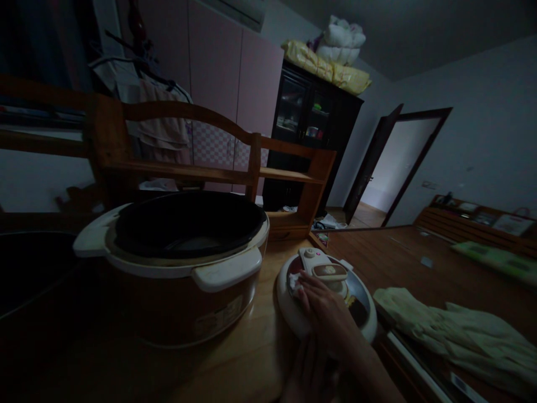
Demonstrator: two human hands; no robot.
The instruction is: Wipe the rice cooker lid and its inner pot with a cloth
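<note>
A round pressure cooker lid [286, 313] with a cream rim, a brown-and-white handle and a shiny top lies on the wooden desk. My right hand [329, 308] reaches over its top, fingers closed on a crumpled white tissue [295, 282] pressed to the lid left of the handle. Close below, in deep shadow, my left hand [308, 366] rests at the lid's near rim with its fingers stretched out. To the left stands the electric pressure cooker body [184, 302], uncovered, with white side handles and a dark inside.
A dark pot [33, 274] stands at the far left. Behind the cooker rises a wooden desk shelf [188, 120]. Right of the desk is a bed [377, 252] with a pale green cloth [461, 336] at its near edge. The room is dim; a door [373, 162] stands open at the back.
</note>
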